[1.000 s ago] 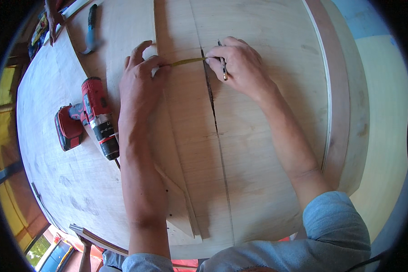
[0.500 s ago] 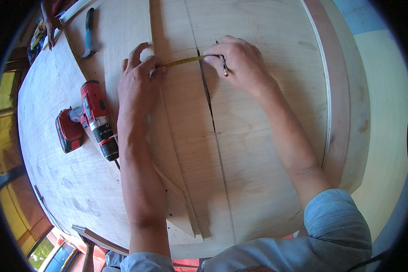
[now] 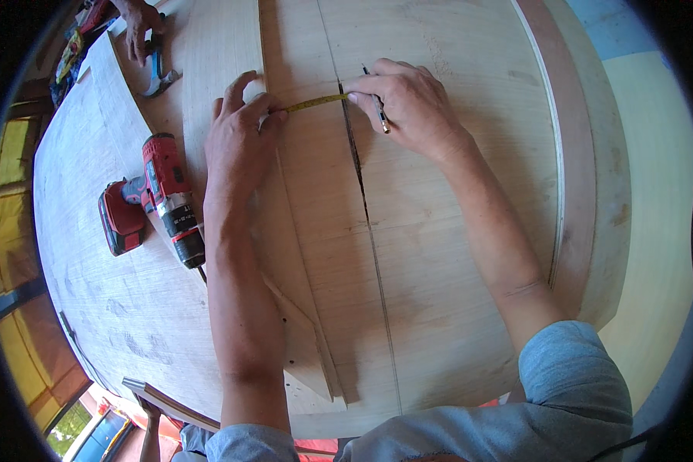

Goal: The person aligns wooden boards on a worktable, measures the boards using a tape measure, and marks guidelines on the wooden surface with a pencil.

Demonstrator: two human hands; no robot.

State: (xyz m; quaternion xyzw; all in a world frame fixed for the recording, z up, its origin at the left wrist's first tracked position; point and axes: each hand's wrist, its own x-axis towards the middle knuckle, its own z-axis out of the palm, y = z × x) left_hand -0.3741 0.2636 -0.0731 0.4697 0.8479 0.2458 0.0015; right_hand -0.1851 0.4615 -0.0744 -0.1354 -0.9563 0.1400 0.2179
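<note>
A short stretch of yellow measuring tape (image 3: pixel 316 102) spans between my two hands, across a dark crack-like line (image 3: pixel 354 154) in the pale plywood. My left hand (image 3: pixel 239 131), beside the edge of a raised wooden strip, pinches the tape's left part between thumb and fingers; any tape case is hidden. My right hand (image 3: pixel 412 108) grips the tape's other end at the fingertips. A slim pencil or pen (image 3: pixel 383 117) is also tucked in that hand, slanting down past the fingers.
Left of my left forearm lies a red and black cordless drill (image 3: pixel 165 181). Beyond it, another person's hand (image 3: pixel 137 29) is at the handle of a blue-handled hammer (image 3: pixel 159 73). Long wooden strips (image 3: pixel 574 154) edge the right side. Another person's hand supports a board (image 3: pixel 169 404) at lower left.
The other person's hand at the far left has come right, to the hammer's handle. My hands keep their hold on the tape; the view has shifted slightly.
</note>
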